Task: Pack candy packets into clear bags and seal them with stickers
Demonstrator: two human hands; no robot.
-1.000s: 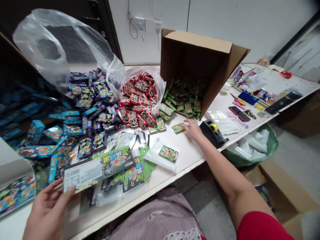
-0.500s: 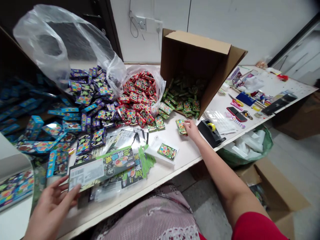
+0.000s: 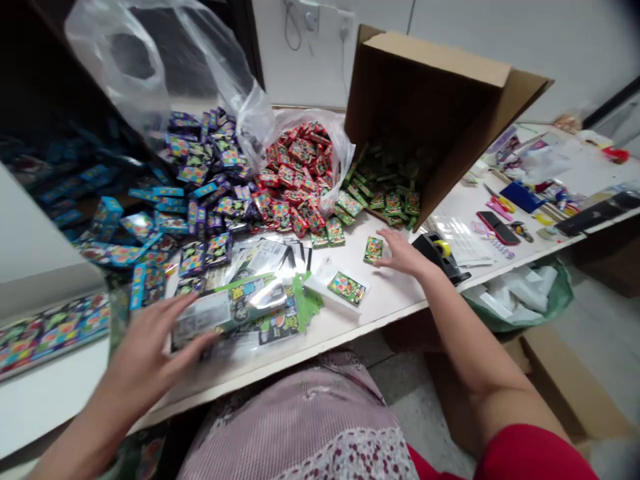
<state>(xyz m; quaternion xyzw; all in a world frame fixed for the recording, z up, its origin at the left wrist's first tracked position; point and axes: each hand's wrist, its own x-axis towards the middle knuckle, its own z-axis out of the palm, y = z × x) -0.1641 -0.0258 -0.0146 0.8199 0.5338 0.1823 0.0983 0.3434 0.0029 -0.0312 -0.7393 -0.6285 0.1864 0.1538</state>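
Observation:
My left hand (image 3: 150, 350) lies open, fingers spread, on a large printed green-and-black packaging sleeve (image 3: 230, 313) at the table's front edge. My right hand (image 3: 403, 253) rests open on the white tabletop, its fingertips just right of a small green card pack (image 3: 373, 249) and apart from it. Another small pack (image 3: 347, 288) lies on a clear plastic sleeve (image 3: 325, 283) nearer me. Heaps of blue-purple packs (image 3: 200, 200), red packs (image 3: 295, 180) and green packs (image 3: 385, 197) spread across the table, the green ones spilling from a tipped cardboard box (image 3: 425, 100).
A black tape dispenser (image 3: 440, 252) stands right of my right hand. Further right lie a phone (image 3: 497, 227), scissors (image 3: 500, 203) and papers. A green bag of white scraps (image 3: 520, 300) sits below the table edge, with a cardboard box (image 3: 565, 380) on the floor.
My right hand has let go of the small green pack and moved right of it. My left hand has moved up onto the packaging sleeve, and the view has shifted.

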